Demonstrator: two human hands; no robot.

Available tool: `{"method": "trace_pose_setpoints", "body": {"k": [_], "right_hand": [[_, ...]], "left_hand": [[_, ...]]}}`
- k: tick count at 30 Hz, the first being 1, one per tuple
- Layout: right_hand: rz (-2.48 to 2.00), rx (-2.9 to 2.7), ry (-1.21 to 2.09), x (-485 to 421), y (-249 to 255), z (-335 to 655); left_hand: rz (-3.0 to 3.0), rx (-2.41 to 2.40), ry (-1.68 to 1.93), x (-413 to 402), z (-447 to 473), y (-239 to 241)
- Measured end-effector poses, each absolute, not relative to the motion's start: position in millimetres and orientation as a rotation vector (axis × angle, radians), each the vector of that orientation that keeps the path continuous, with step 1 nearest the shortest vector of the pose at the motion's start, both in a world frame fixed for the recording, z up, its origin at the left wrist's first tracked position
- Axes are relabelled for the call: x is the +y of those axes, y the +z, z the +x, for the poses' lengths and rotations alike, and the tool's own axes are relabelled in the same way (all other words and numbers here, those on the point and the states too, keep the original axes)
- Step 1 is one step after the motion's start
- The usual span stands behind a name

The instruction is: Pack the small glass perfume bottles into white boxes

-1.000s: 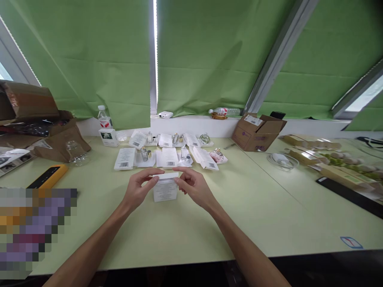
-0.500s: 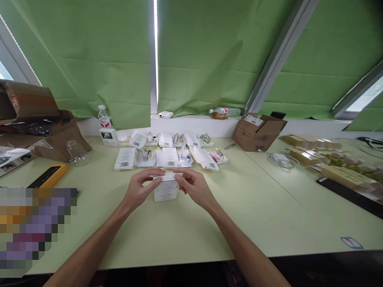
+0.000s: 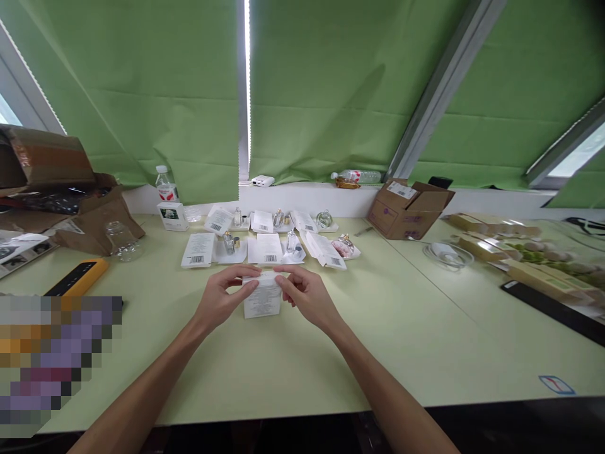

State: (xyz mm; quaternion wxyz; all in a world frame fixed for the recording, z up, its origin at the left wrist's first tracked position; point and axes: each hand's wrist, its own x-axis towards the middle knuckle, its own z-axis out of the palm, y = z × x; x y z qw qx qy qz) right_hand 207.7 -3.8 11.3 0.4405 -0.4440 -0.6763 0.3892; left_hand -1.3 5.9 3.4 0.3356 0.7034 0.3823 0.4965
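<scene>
A small white carton (image 3: 262,301) with printed text on its near face stands upright on the table in front of me. My left hand (image 3: 229,291) grips its upper left corner, thumb on the near face and fingers over the top. At the upper right corner my right hand (image 3: 305,290) holds it in the same way. Behind it lie two rows of flat white boxes, such as the barcoded box (image 3: 198,247), with small perfume bottles beside them, among them a clear bottle (image 3: 290,241) and a round pinkish bottle (image 3: 344,246).
An open cardboard box (image 3: 401,211) is at the back right. Brown packaging (image 3: 94,217) and a yellow-black power strip (image 3: 78,277) are on the left. A coiled white cable (image 3: 447,254) and a long black bar (image 3: 553,309) lie on the right. A small white box (image 3: 172,216) stands at the back left.
The top of the carton between my thumbs looks pressed slightly flatter. Both hands stay in nearly the same place.
</scene>
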Motion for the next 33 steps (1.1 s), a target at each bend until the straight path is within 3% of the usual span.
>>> {"method": "trace_pose_setpoints", "body": {"k": [20,33], "right_hand": [[-1.116,-1.637,1.053,-2.6,8.9,207.7],[-1.153,-1.544,1.38,-0.8,13.2,212.0]], "left_hand": [[1.738,0.942,1.264,8.0,-1.2,0.2],[1.539,0.955,0.931,9.5,-3.7,8.8]]}}
